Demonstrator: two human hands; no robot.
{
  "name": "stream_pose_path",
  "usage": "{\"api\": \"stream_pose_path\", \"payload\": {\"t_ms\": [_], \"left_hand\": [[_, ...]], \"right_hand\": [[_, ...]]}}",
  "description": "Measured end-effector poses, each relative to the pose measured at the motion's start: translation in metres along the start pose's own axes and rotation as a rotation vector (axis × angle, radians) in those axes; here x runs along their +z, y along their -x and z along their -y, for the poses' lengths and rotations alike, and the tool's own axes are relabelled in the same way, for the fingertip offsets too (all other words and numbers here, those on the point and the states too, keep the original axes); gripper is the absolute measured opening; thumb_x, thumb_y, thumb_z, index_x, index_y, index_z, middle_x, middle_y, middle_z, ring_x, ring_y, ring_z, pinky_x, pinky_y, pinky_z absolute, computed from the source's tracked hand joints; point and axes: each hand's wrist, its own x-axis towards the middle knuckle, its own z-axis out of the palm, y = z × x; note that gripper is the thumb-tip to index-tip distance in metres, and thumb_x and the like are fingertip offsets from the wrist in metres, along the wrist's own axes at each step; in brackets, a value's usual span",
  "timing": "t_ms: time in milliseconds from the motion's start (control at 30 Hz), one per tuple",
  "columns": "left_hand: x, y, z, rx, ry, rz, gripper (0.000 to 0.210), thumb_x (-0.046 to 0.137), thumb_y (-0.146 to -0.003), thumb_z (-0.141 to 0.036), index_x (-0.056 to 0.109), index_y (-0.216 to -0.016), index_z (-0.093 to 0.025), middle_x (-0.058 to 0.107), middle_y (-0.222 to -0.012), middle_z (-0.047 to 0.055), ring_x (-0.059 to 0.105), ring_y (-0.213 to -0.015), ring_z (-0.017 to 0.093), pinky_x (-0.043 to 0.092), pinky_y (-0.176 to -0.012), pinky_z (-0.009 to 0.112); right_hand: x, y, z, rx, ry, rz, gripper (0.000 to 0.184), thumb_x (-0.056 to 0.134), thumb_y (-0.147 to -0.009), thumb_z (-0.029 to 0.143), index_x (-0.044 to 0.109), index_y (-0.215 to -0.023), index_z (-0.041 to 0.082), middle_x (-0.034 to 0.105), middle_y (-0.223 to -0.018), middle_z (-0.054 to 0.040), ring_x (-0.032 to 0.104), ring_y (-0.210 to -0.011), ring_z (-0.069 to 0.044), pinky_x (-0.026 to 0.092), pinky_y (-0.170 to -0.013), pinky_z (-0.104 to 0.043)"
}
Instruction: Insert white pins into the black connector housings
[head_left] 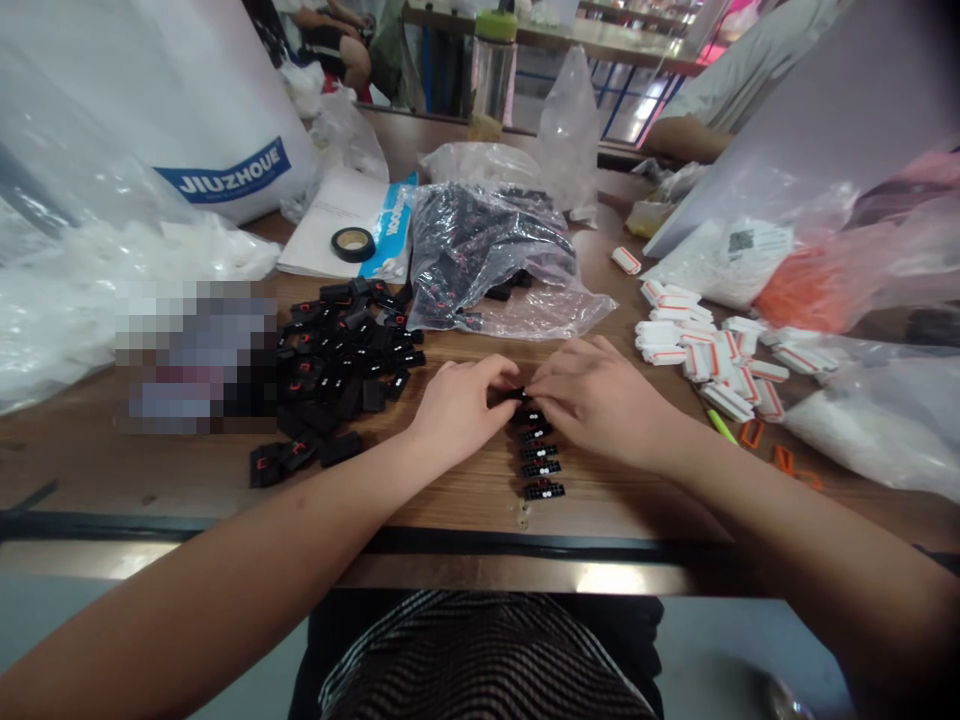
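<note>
My left hand (466, 400) and my right hand (589, 390) meet over the middle of the table. Between their fingertips they pinch a small black connector housing (517, 394), mostly covered by the fingers. Below it, toward the table's front edge, several like black connectors (540, 468) lie in a column, each showing white dots. To the left of my left hand spreads a loose pile of black connectors (349, 345), some with red parts. On the right lie white pieces with orange strips (701, 350) in a heap.
Behind the hands is a clear plastic bag of black parts (487, 250). Black tape (352, 244) rests on a booklet (322, 222). Orange rings (784, 460) and a green stick (721, 427) lie right. A bottle (491, 80) stands at the back. Large bags flank both sides; another person's arm (690, 138) shows back right.
</note>
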Motion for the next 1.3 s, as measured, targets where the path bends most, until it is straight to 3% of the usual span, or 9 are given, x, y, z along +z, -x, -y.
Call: {"api": "stream_pose_path", "payload": {"t_ms": [200, 333, 467, 633, 800, 900, 1033, 1133, 1300], "left_hand": [[0.001, 0.001, 0.001, -0.024, 0.0, 0.011, 0.027, 0.072, -0.08, -0.021, 0.063, -0.105, -0.025, 0.077, -0.092, -0.002, 0.068, -0.078, 0.019, 0.045, -0.09, 0.042], [0.002, 0.001, 0.003, 0.005, -0.024, 0.002, 0.023, 0.07, -0.081, -0.024, 0.063, -0.103, -0.025, 0.077, -0.092, 0.0, 0.067, -0.077, 0.019, 0.046, -0.087, 0.042], [0.002, 0.0, 0.005, 0.007, -0.03, 0.004, 0.025, 0.068, -0.08, -0.022, 0.064, -0.105, -0.025, 0.076, -0.093, 0.001, 0.066, -0.079, 0.019, 0.048, -0.086, 0.041], [-0.004, 0.0, 0.001, -0.025, -0.005, 0.038, 0.036, 0.066, -0.078, -0.017, 0.063, -0.113, -0.025, 0.075, -0.101, 0.002, 0.066, -0.082, 0.018, 0.049, -0.088, 0.039], [-0.008, 0.003, -0.002, -0.006, 0.059, 0.041, 0.039, 0.062, -0.078, -0.011, 0.061, -0.116, -0.02, 0.074, -0.106, 0.005, 0.066, -0.083, 0.015, 0.05, -0.088, 0.035], [-0.014, 0.005, -0.005, 0.003, 0.113, -0.06, 0.032, 0.062, -0.083, -0.016, 0.062, -0.115, -0.02, 0.073, -0.109, 0.006, 0.066, -0.084, 0.015, 0.051, -0.078, 0.03], [-0.034, 0.018, -0.029, 0.062, 0.084, -0.201, 0.013, 0.061, -0.091, -0.027, 0.068, -0.099, -0.019, 0.072, -0.095, 0.003, 0.064, -0.083, 0.015, 0.049, -0.071, 0.027], [-0.044, 0.041, -0.051, 0.167, 0.007, 0.022, 0.012, 0.064, -0.091, -0.031, 0.07, -0.092, -0.021, 0.07, -0.09, 0.001, 0.064, -0.081, 0.016, 0.049, -0.073, 0.029], [-0.02, 0.082, -0.056, 0.241, -0.168, 0.131, 0.014, 0.064, -0.093, -0.031, 0.067, -0.102, -0.021, 0.068, -0.097, 0.002, 0.063, -0.092, 0.021, 0.054, -0.078, 0.038]], "right_hand": [[0.002, 0.011, -0.002, 0.041, -0.078, -0.068, 0.025, 0.053, -0.09, 0.021, 0.076, -0.101, 0.021, 0.073, -0.102, -0.0073, 0.059, -0.097, -0.025, 0.04, -0.085, -0.041], [-0.019, 0.062, -0.035, 0.353, -0.157, -0.204, 0.027, 0.052, -0.091, 0.029, 0.075, -0.104, 0.024, 0.075, -0.104, -0.0055, 0.065, -0.098, -0.023, 0.047, -0.087, -0.037], [-0.04, 0.137, -0.069, 0.787, 0.057, 0.042, 0.024, 0.057, -0.083, 0.031, 0.078, -0.091, 0.023, 0.076, -0.084, -0.0064, 0.066, -0.074, -0.024, 0.045, -0.066, -0.035], [-0.03, 0.175, -0.072, 1.022, 0.088, 0.135, 0.032, 0.056, -0.084, 0.05, 0.077, -0.088, 0.025, 0.075, -0.08, -0.0084, 0.066, -0.07, -0.026, 0.041, -0.061, -0.036], [-0.009, 0.164, -0.062, 0.978, 0.197, 0.184, 0.032, 0.049, -0.087, 0.042, 0.073, -0.083, 0.02, 0.074, -0.087, -0.0159, 0.065, -0.074, -0.03, 0.037, -0.058, -0.038], [-0.008, 0.166, -0.064, 0.993, 0.156, 0.126, 0.028, 0.052, -0.085, 0.041, 0.071, -0.084, 0.02, 0.073, -0.083, -0.0152, 0.064, -0.071, -0.029, 0.039, -0.06, -0.038], [-0.027, 0.17, -0.058, 1.051, -0.04, -0.202, 0.027, 0.06, -0.078, 0.043, 0.073, -0.088, 0.021, 0.074, -0.082, -0.01, 0.064, -0.07, -0.024, 0.043, -0.065, -0.036], [-0.047, 0.165, -0.047, 1.116, -0.188, -0.425, 0.034, 0.068, -0.068, 0.047, 0.077, -0.089, 0.021, 0.069, -0.071, -0.0049, 0.059, -0.06, -0.019, 0.04, -0.057, -0.032], [-0.046, 0.153, -0.05, 1.025, -0.288, -0.316, 0.034, 0.068, -0.062, 0.05, 0.075, -0.074, 0.019, 0.065, -0.064, -0.0038, 0.055, -0.057, -0.017, 0.038, -0.053, -0.03]]}}
